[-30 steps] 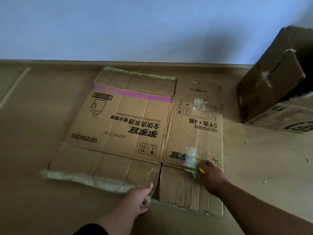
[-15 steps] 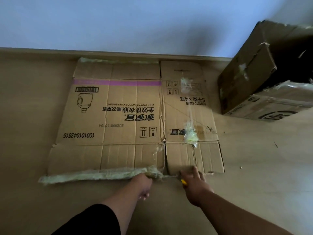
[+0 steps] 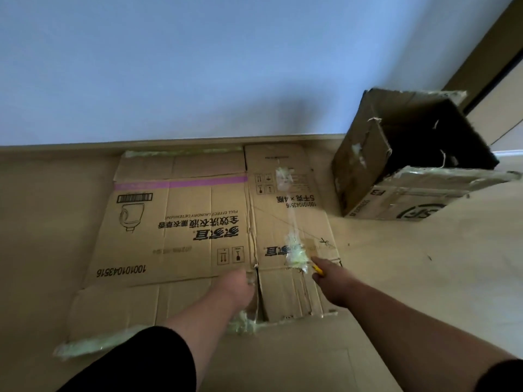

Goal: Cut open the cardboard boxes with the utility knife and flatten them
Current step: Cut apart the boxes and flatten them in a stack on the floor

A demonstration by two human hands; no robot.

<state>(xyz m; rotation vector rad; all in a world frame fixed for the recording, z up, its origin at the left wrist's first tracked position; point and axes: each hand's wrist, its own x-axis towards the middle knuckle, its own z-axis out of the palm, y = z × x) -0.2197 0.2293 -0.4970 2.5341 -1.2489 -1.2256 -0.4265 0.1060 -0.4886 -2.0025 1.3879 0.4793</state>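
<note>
Flattened box [image 3: 181,222] — left hand [image 3: 236,287] pressing, fingers hidden; right hand [image 3: 332,278] grips knife [image 3: 317,269], blade unseen.

Both arms extend forward from the lower frame toward centre. Left hand [image 3: 236,287], black sleeve [image 3: 135,360] at the forearm, back uppermost, fingers hidden. Right hand [image 3: 332,281], right of centre, fingers curled, gripping a yellow-handled utility knife [image 3: 317,269].

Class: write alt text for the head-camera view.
Two hands work on a flattened cardboard box on the floor: the left hand presses it, the right hand holds a yellow utility knife. An uncut open box stands right.
</note>
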